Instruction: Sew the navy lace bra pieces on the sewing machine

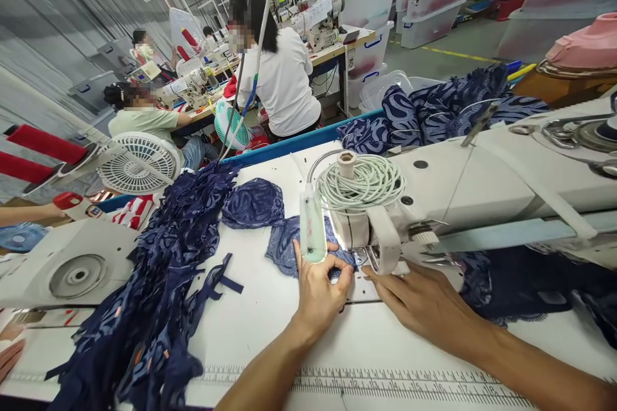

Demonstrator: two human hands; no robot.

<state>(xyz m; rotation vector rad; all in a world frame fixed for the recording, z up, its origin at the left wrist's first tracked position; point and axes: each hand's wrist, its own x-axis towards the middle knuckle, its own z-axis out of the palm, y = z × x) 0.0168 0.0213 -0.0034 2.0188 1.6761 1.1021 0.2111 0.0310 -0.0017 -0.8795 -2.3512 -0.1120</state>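
A sewing machine (354, 221) stands in front of me, its needle area partly hidden behind the head. A blue lace bra cup (284, 247) lies under the left side of the machine head. My left hand (321, 286) pinches the cup's near edge between thumb and finger, its other fingers spread over the lace. Close to the presser foot, my right hand (414, 292) lies low on the machine bed with its fingers stretched out to the left; part of it is hidden by the machine. Another navy lace cup (253, 203) touches the first one at the back left.
A long heap of navy lace pieces (187, 225) covers the table's left. More navy fabric (511, 286) lies under the machine arm, and bundles (419, 109) sit behind it. A ruler strip (376, 382) runs along the front. Co-workers (289, 77) sit beyond.
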